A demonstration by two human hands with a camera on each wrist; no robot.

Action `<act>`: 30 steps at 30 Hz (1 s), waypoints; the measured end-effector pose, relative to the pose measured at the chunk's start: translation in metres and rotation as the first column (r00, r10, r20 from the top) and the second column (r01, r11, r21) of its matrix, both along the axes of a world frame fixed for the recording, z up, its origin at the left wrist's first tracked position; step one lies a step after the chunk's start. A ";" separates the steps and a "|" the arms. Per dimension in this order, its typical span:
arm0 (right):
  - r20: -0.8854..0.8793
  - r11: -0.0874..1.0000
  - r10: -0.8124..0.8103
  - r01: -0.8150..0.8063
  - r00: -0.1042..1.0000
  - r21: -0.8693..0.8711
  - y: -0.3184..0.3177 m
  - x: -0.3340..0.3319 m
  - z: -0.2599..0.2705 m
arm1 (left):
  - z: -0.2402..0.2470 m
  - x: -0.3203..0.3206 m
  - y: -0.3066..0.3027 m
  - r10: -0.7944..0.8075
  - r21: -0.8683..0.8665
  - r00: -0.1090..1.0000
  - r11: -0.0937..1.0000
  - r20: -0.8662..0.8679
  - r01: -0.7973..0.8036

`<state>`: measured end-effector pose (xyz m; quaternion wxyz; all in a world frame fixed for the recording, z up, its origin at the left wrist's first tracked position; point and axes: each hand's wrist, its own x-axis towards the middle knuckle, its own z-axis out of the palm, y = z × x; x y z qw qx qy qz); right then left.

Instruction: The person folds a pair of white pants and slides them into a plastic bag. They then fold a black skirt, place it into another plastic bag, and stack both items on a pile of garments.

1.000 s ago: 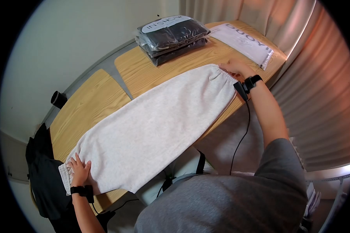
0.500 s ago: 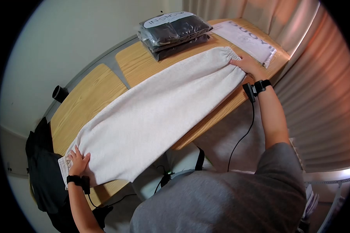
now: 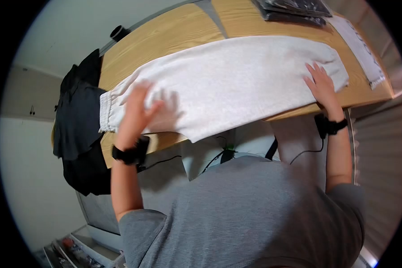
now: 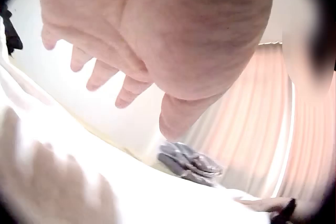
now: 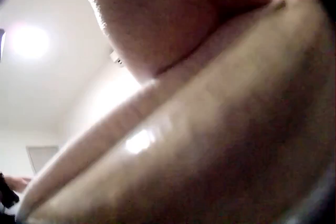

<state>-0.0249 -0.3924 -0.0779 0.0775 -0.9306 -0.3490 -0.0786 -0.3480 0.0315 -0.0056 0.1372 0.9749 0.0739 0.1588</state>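
Observation:
Pale sweatpants [image 3: 236, 80] lie lengthwise across the wooden table, one leg over the other. Their ribbed waistband [image 3: 105, 111] is at the left and the gathered cuff end at the right. My left hand [image 3: 139, 109], blurred by motion, hovers over the waist end with its shadow on the fabric. In the left wrist view its fingers [image 4: 100, 74] are spread and touch nothing. My right hand [image 3: 322, 87] rests palm down near the cuff end, fingers straight. The right wrist view shows mostly the heel of that hand [image 5: 178, 14] against the fabric.
Dark bagged packages [image 3: 295, 10] and a flat white package [image 3: 357, 49] lie at the back right of the table [image 3: 165, 40]. Black clothing [image 3: 78, 107] hangs beyond the left end. A black cylinder [image 3: 119, 33] stands behind the table, and wrist cables run below its front edge.
My left hand has lifted off the waist end. The right hand has let go of the cuff and lies flat on the leg. The head view has swung left.

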 end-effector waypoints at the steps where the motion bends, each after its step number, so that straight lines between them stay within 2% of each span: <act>1: 0.042 0.993 -0.117 0.118 0.992 -0.021 0.004 -0.010 0.007 | 0.006 -0.006 -0.032 -0.008 -0.228 1.000 0.974 0.010 0.010; 2: 0.086 0.970 -0.233 0.238 0.969 -0.044 0.008 -0.022 0.012 | 0.007 -0.011 -0.056 -0.065 -0.188 0.998 0.980 -0.002 0.064; 3: 0.090 0.974 -0.217 0.222 0.972 -0.043 0.017 -0.031 0.014 | 0.004 -0.015 -0.074 -0.126 -0.144 0.992 0.982 -0.014 0.122; 4: 0.064 0.989 -0.020 0.011 0.998 0.147 0.029 -0.043 0.015 | 0.001 -0.018 -0.090 -0.144 -0.137 0.989 0.981 -0.046 0.136; 5: 0.070 0.925 0.176 -0.189 0.982 0.328 0.041 -0.060 0.016 | -0.003 -0.020 -0.102 -0.166 -0.136 0.983 0.979 -0.082 0.154; 7: -0.105 0.798 0.511 -0.426 0.853 0.426 0.078 -0.117 0.038 | -0.017 -0.022 -0.119 -0.139 -0.137 0.990 0.981 -0.024 0.135; 9: -0.081 0.721 0.667 -0.615 0.741 0.318 0.104 -0.156 0.039 | -0.039 -0.023 -0.123 -0.106 -0.113 0.994 0.988 0.008 0.106; 11: -0.103 0.700 0.691 -0.626 0.716 0.343 0.121 -0.175 0.031 | -0.051 -0.021 -0.120 -0.068 0.011 0.995 0.998 0.076 0.068; 12: -0.013 0.706 0.675 -0.641 0.738 0.301 0.127 -0.177 0.027 | -0.050 -0.019 -0.119 -0.073 -0.043 0.990 0.996 0.124 0.079; 13: -0.015 0.711 0.671 -0.636 0.742 0.300 0.131 -0.176 0.030 | -0.047 -0.016 -0.116 -0.078 -0.046 0.989 0.995 0.123 0.084; 15: -0.200 0.771 0.627 -0.562 0.753 0.301 0.137 -0.168 0.035 | -0.041 -0.011 -0.109 0.029 -0.190 0.989 0.982 0.148 -0.001; 16: -0.069 0.720 0.654 -0.592 0.753 0.363 0.139 -0.159 0.028 | -0.030 -0.005 -0.107 0.035 -0.212 0.989 0.977 0.143 -0.004; 17: -0.069 0.724 0.650 -0.589 0.757 0.359 0.143 -0.154 0.034 | -0.022 0.001 -0.104 0.037 -0.246 0.988 0.969 0.152 0.001; 19: -0.431 0.882 0.471 -0.404 0.770 0.241 0.152 -0.145 0.051 | -0.008 0.011 -0.103 0.070 -0.299 0.989 0.954 0.133 -0.027; 20: -0.353 0.829 0.549 -0.441 0.757 0.344 0.153 -0.139 0.046 | -0.004 0.014 -0.102 0.064 -0.300 0.988 0.954 0.140 -0.019; 23: -0.429 0.846 0.531 -0.426 0.731 0.320 0.155 -0.135 0.057 | 0.000 0.020 -0.101 0.090 -0.337 0.994 0.940 0.069 -0.061; 25: -0.412 0.850 0.524 -0.425 0.745 0.312 0.154 -0.136 0.053 | -0.001 0.015 -0.102 -0.040 -0.236 0.977 0.968 0.210 0.091; 26: -0.399 0.851 0.521 -0.426 0.754 0.307 0.153 -0.138 0.051 | 0.002 0.009 -0.101 -0.097 -0.185 0.985 0.975 0.141 0.123; 27: -0.398 0.850 0.523 -0.428 0.754 0.307 0.151 -0.141 0.052 | 0.001 0.006 -0.103 -0.095 -0.184 0.985 0.976 0.142 0.121; 29: -0.410 0.863 0.505 -0.446 0.759 0.238 0.147 -0.148 0.052 | -0.004 -0.001 -0.105 -0.063 0.013 0.993 0.998 0.103 0.062; 30: -0.374 0.854 0.521 -0.469 0.767 0.227 0.144 -0.154 0.051 | -0.008 -0.004 -0.105 -0.027 -0.004 0.998 1.000 0.063 0.027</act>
